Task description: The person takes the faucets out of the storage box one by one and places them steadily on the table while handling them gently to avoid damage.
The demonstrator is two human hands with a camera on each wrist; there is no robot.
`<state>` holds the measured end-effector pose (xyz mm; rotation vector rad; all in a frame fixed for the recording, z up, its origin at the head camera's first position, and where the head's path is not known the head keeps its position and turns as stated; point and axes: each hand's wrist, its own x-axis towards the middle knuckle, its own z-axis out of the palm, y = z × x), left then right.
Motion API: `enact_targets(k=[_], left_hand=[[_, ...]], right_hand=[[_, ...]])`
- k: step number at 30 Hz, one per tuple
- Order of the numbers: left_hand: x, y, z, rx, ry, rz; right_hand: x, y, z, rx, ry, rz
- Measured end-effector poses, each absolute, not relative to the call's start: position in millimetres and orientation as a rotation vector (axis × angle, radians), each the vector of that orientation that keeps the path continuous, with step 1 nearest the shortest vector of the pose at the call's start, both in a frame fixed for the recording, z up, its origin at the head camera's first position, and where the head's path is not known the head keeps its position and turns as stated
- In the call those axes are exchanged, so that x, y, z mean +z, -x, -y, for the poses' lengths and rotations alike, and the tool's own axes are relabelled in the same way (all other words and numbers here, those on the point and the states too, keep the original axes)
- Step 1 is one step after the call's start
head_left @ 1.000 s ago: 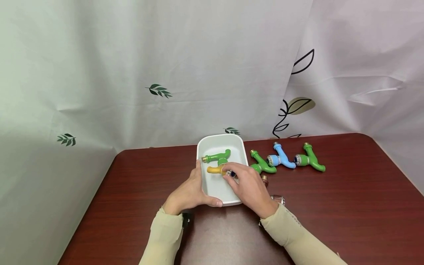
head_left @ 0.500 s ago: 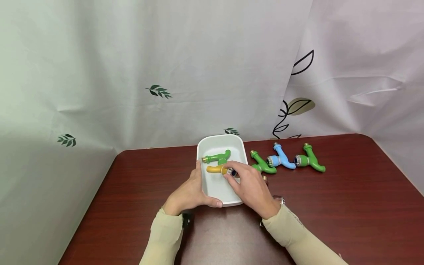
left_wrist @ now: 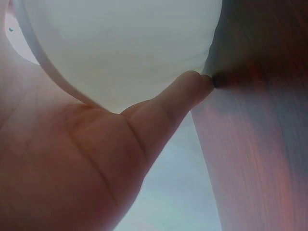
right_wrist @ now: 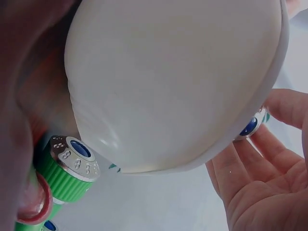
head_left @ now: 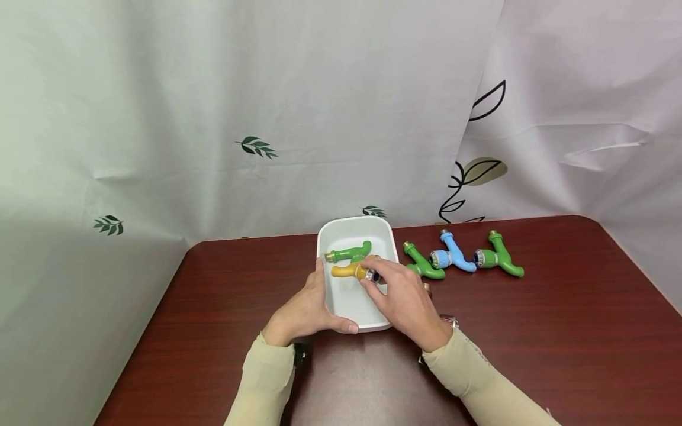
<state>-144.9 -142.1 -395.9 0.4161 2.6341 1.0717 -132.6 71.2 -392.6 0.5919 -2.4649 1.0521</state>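
A white plastic tray (head_left: 354, 307) stands on the table near its back edge. My left hand (head_left: 303, 310) holds the tray's near left corner, fingers along the left side and thumb (left_wrist: 163, 108) across the front wall. Inside lies a green tap (head_left: 348, 254) with a brass threaded end. A yellow tap (head_left: 345, 271) is over the tray beside the green one, its spout toward the left. My right hand (head_left: 402, 299) pinches its silver knob with the blue cap (right_wrist: 249, 126) between thumb and fingers; part of the yellow tap is hidden behind those fingers.
To the right of the tray lie a green tap (head_left: 426, 269), a light blue tap (head_left: 455, 257) and another green tap (head_left: 502, 255). A brownish-red tap's ribbed knob (head_left: 449, 320) shows past my right wrist, mostly covered. Behind the table hangs a pale curtain (head_left: 330, 118) with leaf prints.
The yellow tap has shifted slightly left and turned a little in my right hand, so more of its knob shows. My left hand and the tray have stayed in place.
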Motion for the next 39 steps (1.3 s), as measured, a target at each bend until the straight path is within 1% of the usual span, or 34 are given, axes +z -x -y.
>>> enact_targets(k=[12,39], left_hand=[[-396.6,144.4,141.6,1.067,-0.401,-2.635],[-396.1,144.8,141.3,1.126,-0.419,-2.607]], right_hand=[[-391.0,131.4,-71.4,1.031,-0.607,2.476],[-385.2,125.2,-91.1,1.037,-0.636,2.432]])
